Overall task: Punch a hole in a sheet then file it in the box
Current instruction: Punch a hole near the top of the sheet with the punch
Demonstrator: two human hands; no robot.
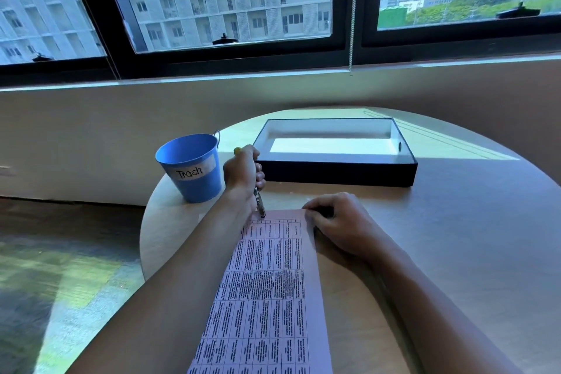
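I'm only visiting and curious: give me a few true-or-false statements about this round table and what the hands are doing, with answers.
1. The left hand grips a metal hole punch with a yellow handle tip at a corner of the pink printed sheet. True.
2. The blue bucket labelled Trash stands right of the box. False: it stands left of the shallow black box with a white inside.
3. The right hand holds the sheet's far right corner. True.
4. The sheet lies inside the box. False: it is outside, held between both hands.
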